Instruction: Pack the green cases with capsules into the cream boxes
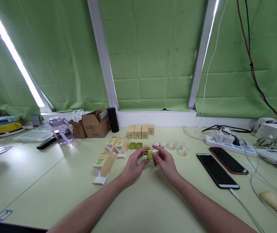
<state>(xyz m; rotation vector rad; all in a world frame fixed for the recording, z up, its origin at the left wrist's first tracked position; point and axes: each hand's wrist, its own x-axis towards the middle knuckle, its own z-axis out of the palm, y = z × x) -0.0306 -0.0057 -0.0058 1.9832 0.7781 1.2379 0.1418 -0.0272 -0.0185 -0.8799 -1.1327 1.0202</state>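
Both hands meet at one small green case (150, 154), which sits right between the fingertips. The left hand (133, 165) has thumb and forefinger closed narrowly on its left side, with a thin tan loop (144, 153) in the crook of those fingers. The right hand (165, 161) pinches the opposite side, where a pale part (154, 150) shows by the thumb; whether it is joined to the case I cannot tell.

For work this small, a light, even pinch from both sides should serve best: the left fingers steadying, the right ones doing the finer moving, with the loop kept clear of the edge. Pressing hard could make the case slip or twist.

Just beyond the fingertips lie two green trays (135, 145), some tiny yellowish rings (147, 145) and, slightly right, pale pink pieces (159, 144). Further right of the fingers are clear cups (183, 151) with yellow spots; left of them, opened paper boxes (105, 162). Farther out, a row of upright boxes (137, 132) stands ahead, so keeping elbows low and movements short should avoid knocking anything.
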